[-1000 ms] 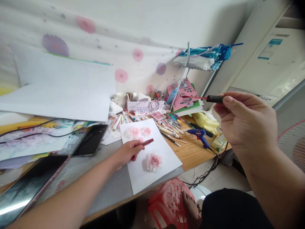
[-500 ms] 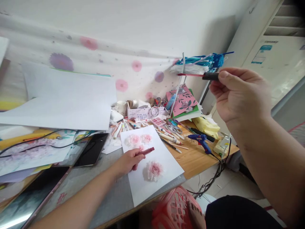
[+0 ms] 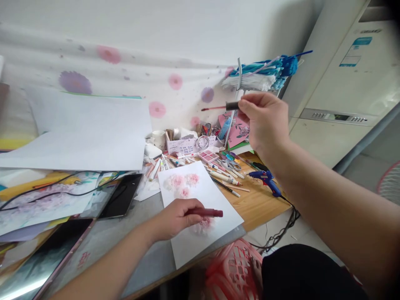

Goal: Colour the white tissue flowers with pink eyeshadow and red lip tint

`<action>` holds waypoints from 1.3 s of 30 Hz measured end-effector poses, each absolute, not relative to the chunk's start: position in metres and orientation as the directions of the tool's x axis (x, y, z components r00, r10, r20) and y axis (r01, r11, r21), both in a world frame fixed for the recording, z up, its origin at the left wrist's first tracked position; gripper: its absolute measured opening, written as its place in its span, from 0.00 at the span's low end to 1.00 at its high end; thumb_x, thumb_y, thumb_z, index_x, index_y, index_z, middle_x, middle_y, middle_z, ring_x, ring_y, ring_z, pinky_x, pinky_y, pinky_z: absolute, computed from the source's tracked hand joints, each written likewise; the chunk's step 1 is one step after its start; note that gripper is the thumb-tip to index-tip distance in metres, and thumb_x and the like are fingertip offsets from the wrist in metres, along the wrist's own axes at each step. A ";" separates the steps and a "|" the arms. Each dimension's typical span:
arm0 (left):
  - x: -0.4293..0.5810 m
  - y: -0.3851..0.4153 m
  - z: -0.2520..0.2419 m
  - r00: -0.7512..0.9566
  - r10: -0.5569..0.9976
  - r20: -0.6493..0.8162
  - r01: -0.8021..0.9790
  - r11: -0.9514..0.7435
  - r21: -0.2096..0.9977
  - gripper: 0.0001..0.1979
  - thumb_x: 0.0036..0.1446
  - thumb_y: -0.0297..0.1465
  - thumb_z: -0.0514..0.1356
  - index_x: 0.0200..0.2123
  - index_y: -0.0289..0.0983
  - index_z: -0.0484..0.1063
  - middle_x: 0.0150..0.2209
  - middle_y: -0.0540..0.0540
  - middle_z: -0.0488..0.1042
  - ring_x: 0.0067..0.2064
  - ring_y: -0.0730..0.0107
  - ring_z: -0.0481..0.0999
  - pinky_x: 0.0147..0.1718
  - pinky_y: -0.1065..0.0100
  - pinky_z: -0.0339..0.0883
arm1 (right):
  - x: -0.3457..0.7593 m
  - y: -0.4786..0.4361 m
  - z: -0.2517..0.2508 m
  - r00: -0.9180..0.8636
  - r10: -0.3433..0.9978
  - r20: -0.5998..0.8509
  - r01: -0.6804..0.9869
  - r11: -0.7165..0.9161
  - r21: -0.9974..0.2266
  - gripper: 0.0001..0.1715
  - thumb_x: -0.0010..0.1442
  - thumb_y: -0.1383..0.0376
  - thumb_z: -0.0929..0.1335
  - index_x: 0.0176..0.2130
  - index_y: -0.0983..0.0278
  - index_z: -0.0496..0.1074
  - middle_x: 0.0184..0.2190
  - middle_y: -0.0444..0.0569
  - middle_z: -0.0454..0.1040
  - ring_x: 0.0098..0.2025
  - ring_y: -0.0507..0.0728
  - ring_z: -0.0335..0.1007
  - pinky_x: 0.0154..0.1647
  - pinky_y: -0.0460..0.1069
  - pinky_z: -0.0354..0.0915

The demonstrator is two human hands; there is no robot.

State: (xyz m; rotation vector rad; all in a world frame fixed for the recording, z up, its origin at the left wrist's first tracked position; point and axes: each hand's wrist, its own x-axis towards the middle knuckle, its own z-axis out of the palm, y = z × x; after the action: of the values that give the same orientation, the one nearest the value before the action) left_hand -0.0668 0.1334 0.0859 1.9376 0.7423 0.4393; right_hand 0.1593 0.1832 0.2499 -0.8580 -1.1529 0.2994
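My left hand (image 3: 178,217) is closed around a dark red lip gloss tube (image 3: 212,213), its open end pointing right. The tube is above the white paper sheet (image 3: 184,253) and partly covers the largest pink-and-white flower (image 3: 204,226). Smaller pink flowers (image 3: 176,181) lie on the upper part of the sheet. Raised over the back of the desk, my right hand (image 3: 265,118) pinches the black cap of a lip gloss wand (image 3: 215,108). Its thin stem and dark tip point left, well apart from the tube.
Pens and markers (image 3: 218,171) lie scattered behind the paper, beside a pink palette (image 3: 208,156). A blue glue gun (image 3: 265,180) rests at right with its cable. Pipe cleaners (image 3: 265,73) stand behind. A dark tablet (image 3: 120,196) lies at left. A red plastic basket (image 3: 233,266) is below the desk edge.
My right hand has moved left and slightly down with the wand, nearer the tube. My left hand has shifted right and down, carrying the tube over the largest flower.
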 end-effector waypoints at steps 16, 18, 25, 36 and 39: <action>-0.103 0.153 0.097 0.246 0.955 0.169 0.132 -0.205 0.970 0.14 0.58 0.41 0.59 0.40 0.37 0.74 0.21 0.56 0.59 0.23 0.76 0.53 0.23 0.71 0.47 | 0.190 0.114 0.054 0.171 0.979 0.110 0.141 0.086 -0.986 0.11 0.44 0.60 0.76 0.30 0.62 0.79 0.26 0.47 0.78 0.29 0.55 0.71 0.31 0.50 0.65; -0.101 0.157 0.092 0.195 0.972 0.134 0.147 -0.164 0.975 0.14 0.57 0.41 0.59 0.38 0.37 0.73 0.20 0.58 0.55 0.22 0.76 0.53 0.23 0.71 0.46 | 0.193 0.105 0.064 0.125 0.987 0.100 0.094 0.089 -0.992 0.11 0.44 0.59 0.77 0.30 0.62 0.79 0.28 0.47 0.79 0.30 0.55 0.72 0.33 0.50 0.66; -0.078 0.159 0.067 0.252 0.968 0.005 0.419 -0.114 0.901 0.16 0.57 0.43 0.57 0.39 0.37 0.73 0.28 0.51 0.70 0.30 0.68 0.68 0.30 0.68 0.57 | 0.192 0.093 0.094 0.133 0.986 0.100 -0.172 0.123 -0.977 0.13 0.41 0.59 0.80 0.29 0.59 0.79 0.28 0.45 0.79 0.31 0.52 0.72 0.35 0.47 0.68; -0.065 0.128 0.077 0.668 0.733 -0.130 0.419 -0.226 0.879 0.12 0.59 0.40 0.57 0.39 0.39 0.74 0.34 0.49 0.77 0.36 0.65 0.74 0.36 0.67 0.64 | 0.194 0.141 0.083 0.244 0.962 0.121 -0.123 0.155 -0.980 0.13 0.40 0.60 0.78 0.28 0.61 0.76 0.25 0.43 0.75 0.29 0.52 0.70 0.34 0.49 0.67; -0.072 0.130 0.076 0.643 0.763 -0.066 0.327 -0.195 0.925 0.15 0.60 0.42 0.56 0.42 0.39 0.74 0.36 0.48 0.77 0.38 0.64 0.73 0.38 0.67 0.64 | 0.202 0.141 0.067 0.224 0.972 0.067 -0.075 0.086 -0.993 0.13 0.40 0.61 0.78 0.28 0.63 0.78 0.24 0.44 0.75 0.27 0.51 0.68 0.32 0.48 0.65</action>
State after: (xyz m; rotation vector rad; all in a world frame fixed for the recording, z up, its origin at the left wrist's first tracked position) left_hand -0.0720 0.1298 0.0765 1.7848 0.8788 0.5048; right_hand 0.2019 0.1406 0.0669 -1.1889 -1.0202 1.0291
